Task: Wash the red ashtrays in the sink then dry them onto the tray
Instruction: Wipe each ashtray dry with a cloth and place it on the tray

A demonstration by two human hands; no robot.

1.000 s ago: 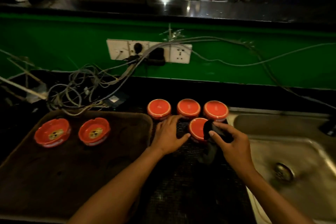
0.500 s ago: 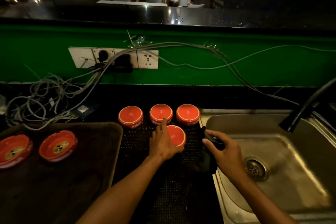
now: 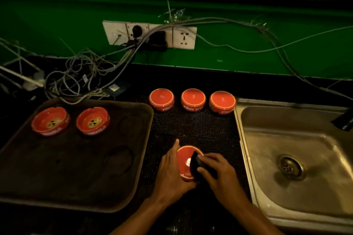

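Ashtray (image 3: 184, 160) sits upside down at lower centre on the bench mat, my left hand (image 3: 170, 175) cupping its left side, my right hand (image 3: 217, 175) pinching a dark cloth (image 3: 195, 164) on it, tray (image 3: 133, 158) just left.

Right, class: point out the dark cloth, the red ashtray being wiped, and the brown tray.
Dark cloth (image 3: 196, 164), head view: fold pressed on the ashtray.
Red round ashtray being wiped (image 3: 184, 158), head view: upturned base.
Brown rectangular tray (image 3: 76, 168), head view: bare floor.
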